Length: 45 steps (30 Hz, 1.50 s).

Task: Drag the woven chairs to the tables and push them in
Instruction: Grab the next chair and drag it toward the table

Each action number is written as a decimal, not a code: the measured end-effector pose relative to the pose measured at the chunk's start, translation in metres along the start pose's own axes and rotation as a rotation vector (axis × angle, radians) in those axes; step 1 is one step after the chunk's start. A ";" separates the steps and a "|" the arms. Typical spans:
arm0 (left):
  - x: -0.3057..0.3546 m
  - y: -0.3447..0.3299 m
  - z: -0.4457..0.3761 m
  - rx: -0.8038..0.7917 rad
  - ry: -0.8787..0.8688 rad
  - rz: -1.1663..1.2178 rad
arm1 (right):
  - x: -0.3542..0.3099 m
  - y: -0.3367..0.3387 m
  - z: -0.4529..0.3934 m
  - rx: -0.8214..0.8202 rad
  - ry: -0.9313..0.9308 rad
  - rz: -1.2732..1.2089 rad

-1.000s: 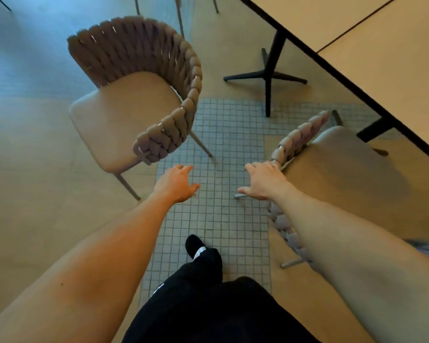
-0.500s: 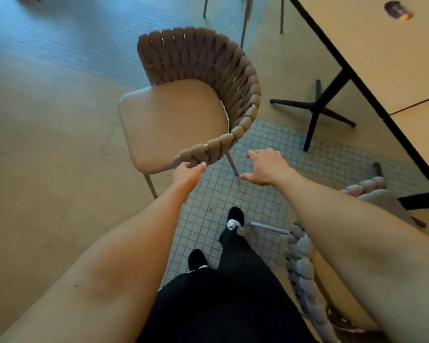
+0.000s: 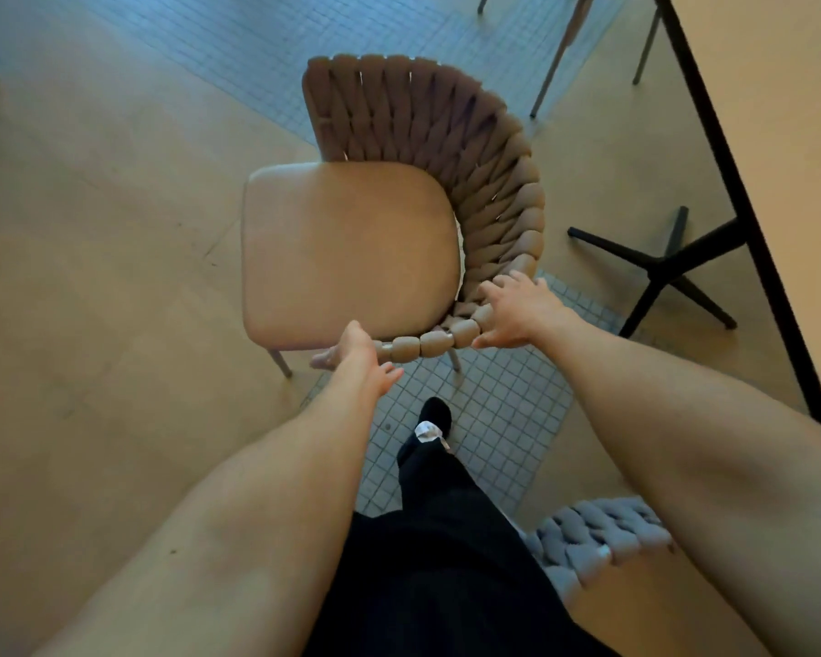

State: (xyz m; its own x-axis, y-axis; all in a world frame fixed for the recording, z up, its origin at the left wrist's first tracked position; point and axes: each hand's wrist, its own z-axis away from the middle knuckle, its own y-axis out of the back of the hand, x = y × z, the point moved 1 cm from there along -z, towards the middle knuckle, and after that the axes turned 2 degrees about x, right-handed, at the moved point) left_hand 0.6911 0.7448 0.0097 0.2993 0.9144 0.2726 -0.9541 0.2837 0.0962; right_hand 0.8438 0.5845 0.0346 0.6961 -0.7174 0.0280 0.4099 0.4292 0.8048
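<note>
Floor (image 3: 91, 286): smooth tan surface, faint scuffs. Tile strip (image 3: 489, 419): small square grey tiles, running from lower centre toward the upper left, where it reads bluish under cool light. Pedestal base (image 3: 659, 272): black, four-footed, on the tan floor at right. Further legs (image 3: 553, 73): thin, pale, at the top edge. Lighting: warm, dim.
</note>
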 end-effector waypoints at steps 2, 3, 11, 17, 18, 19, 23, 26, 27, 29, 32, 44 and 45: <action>0.001 -0.014 -0.008 0.096 0.015 0.088 | 0.016 0.006 -0.020 -0.040 0.044 0.046; 0.001 -0.021 -0.008 0.138 0.025 0.096 | 0.023 0.007 -0.029 -0.060 0.065 0.073; -0.020 -0.039 -0.046 0.199 0.116 0.162 | 0.057 0.013 -0.092 -0.216 0.192 0.371; -0.016 -0.044 -0.064 0.327 0.159 0.161 | 0.058 -0.005 -0.110 -0.269 0.338 0.584; -0.016 -0.044 -0.068 0.350 0.165 0.152 | 0.058 -0.005 -0.110 -0.269 0.356 0.592; -0.017 -0.045 -0.070 0.361 0.161 0.135 | 0.058 -0.005 -0.110 -0.263 0.373 0.595; -0.016 -0.042 -0.074 0.347 0.139 0.168 | 0.058 -0.006 -0.102 -0.186 0.418 0.576; -0.002 -0.034 -0.076 0.330 0.099 0.202 | 0.045 -0.007 -0.097 -0.162 0.401 0.550; 0.005 -0.029 -0.079 0.320 0.085 0.214 | 0.038 -0.007 -0.097 -0.167 0.385 0.530; 0.022 -0.018 -0.084 0.305 0.056 0.220 | 0.022 -0.009 -0.095 -0.173 0.351 0.477; 0.052 -0.002 -0.090 0.284 -0.017 0.171 | -0.009 -0.015 -0.091 -0.158 0.313 0.393; 0.196 0.034 -0.144 0.320 -0.322 -0.224 | -0.155 -0.019 -0.084 -0.094 0.100 -0.023; 0.207 0.036 -0.153 0.320 -0.351 -0.247 | -0.163 -0.018 -0.086 -0.083 0.107 -0.047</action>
State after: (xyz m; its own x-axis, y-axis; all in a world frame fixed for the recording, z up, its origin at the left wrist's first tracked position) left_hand 0.7168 0.9883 -0.0773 0.5524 0.6646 0.5032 -0.8203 0.3257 0.4702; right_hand 0.7734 0.7411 -0.0349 0.7322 -0.6768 -0.0758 0.4879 0.4436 0.7518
